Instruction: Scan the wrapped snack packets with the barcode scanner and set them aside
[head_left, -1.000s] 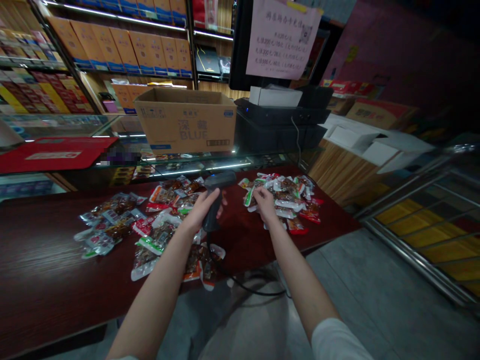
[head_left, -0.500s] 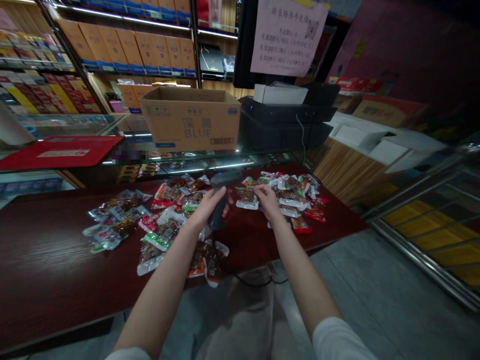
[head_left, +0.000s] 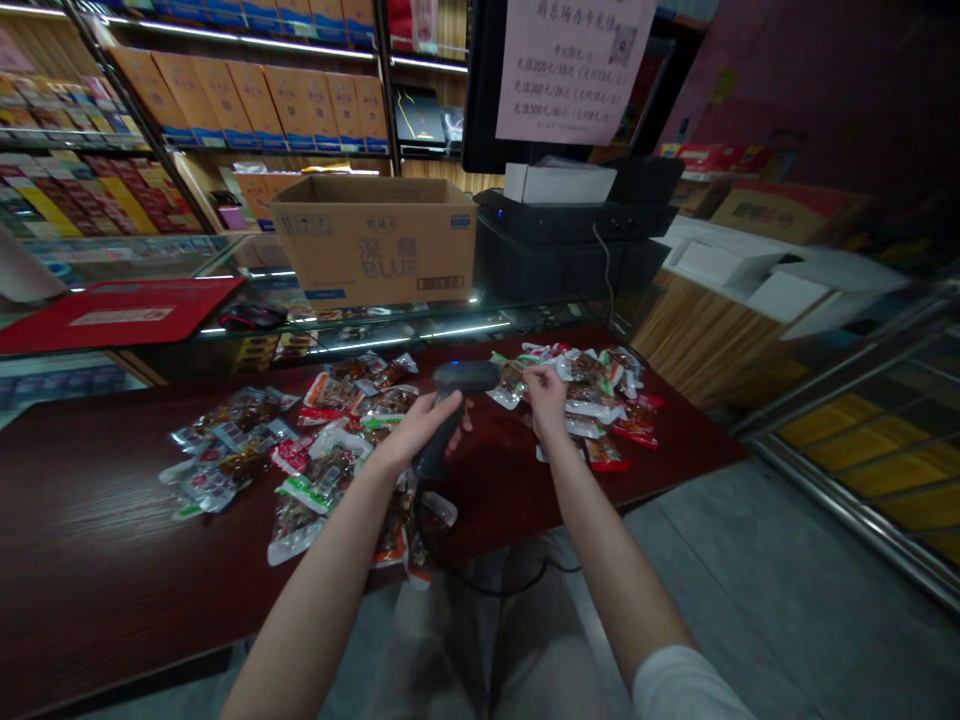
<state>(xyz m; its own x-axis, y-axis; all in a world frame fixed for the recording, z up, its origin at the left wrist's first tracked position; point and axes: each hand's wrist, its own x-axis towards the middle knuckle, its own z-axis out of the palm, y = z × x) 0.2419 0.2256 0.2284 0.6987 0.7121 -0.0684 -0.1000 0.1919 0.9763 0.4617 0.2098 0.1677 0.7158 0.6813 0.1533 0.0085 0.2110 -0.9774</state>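
My left hand is wrapped round the handle of a black barcode scanner, whose head points right. Its cable hangs down past the table's front edge. My right hand pinches the edge of a small clear snack packet, which is tilted in front of the scanner head. Just behind my right hand lies a pile of snack packets in clear, red and green wrapping. Another heap of packets spreads beside and under my left forearm, and a smaller heap lies farther left.
The packets lie on a dark red wooden table. Behind it, a glass counter carries an open cardboard box, a red folder and a computer mouse. A monitor with a paper notice stands at the back, a metal rack at the right.
The right hand has moved slightly right, and the packet in it is now tilted up rather than lying flatter. The scanner has shifted a little right and lower.
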